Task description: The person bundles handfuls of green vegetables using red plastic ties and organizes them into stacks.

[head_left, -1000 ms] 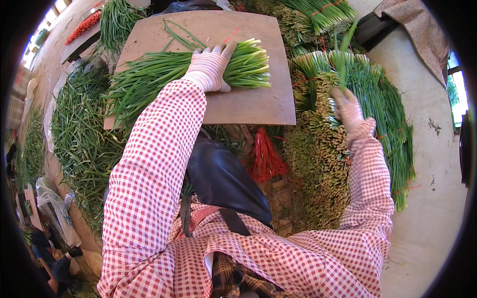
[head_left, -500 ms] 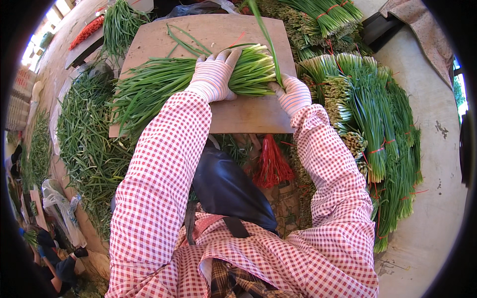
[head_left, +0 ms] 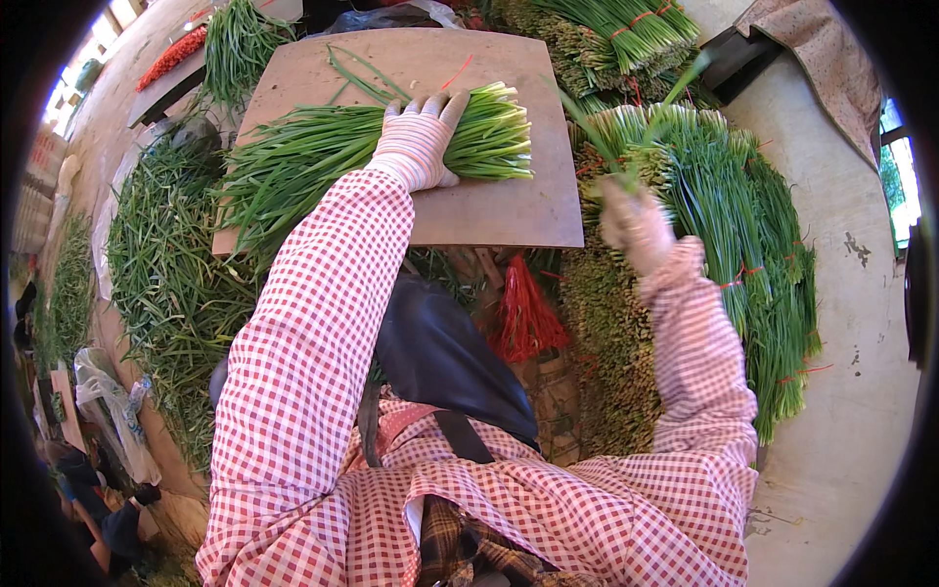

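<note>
A loose bunch of garlic chives [head_left: 308, 142] lies across a wooden board [head_left: 489, 217], its pale cut ends to the right and leaves to the left. My left hand [head_left: 416, 142], in a striped glove, presses over the bunch near the pale ends, fingers wrapped across it. Off the board's right edge, my right hand [head_left: 634, 227] is blurred by motion. It grips a few loose chive leaves [head_left: 683, 86] that stick up from its fingers. A thin red tie [head_left: 458, 70] lies on the board behind the bunch.
Tied chive bundles [head_left: 729, 225] are piled at the right, with more bundles [head_left: 636, 34] at the far right. A heap of loose leaves [head_left: 176, 254] lies left of the board. Red ties [head_left: 528, 313] hang below its near edge. People [head_left: 108, 509] sit at the lower left.
My right hand has moved right and toward me, away from the bunch's pale ends, carrying leaves off the board. My left hand stays on the bunch.
</note>
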`<state>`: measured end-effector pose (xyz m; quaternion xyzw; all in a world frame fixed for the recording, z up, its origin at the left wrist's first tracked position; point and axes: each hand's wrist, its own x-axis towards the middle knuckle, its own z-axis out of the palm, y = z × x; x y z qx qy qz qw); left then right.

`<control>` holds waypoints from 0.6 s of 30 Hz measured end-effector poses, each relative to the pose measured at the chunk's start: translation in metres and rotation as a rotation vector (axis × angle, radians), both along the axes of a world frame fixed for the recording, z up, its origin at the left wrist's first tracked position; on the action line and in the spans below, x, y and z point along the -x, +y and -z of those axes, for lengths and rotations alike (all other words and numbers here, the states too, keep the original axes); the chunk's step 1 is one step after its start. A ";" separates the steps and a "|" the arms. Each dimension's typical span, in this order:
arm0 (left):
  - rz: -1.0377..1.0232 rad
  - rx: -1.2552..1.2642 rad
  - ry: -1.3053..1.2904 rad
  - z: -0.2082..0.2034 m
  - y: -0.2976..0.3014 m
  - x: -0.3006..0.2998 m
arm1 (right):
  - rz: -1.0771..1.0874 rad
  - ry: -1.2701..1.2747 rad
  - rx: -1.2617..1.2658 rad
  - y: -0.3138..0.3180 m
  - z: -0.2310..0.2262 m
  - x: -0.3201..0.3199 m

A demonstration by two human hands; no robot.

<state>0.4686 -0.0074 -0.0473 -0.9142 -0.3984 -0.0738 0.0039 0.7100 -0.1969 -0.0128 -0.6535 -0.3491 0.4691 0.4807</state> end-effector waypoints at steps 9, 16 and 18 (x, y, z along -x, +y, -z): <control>-0.045 -0.008 0.025 -0.001 -0.005 0.048 | 0.292 0.159 -0.068 0.090 0.093 0.114; -0.132 0.059 0.146 0.004 0.003 0.115 | 0.424 0.012 -0.038 0.060 0.072 0.057; -0.132 0.076 0.144 0.009 0.007 0.124 | 0.429 0.077 -0.151 0.025 0.055 0.008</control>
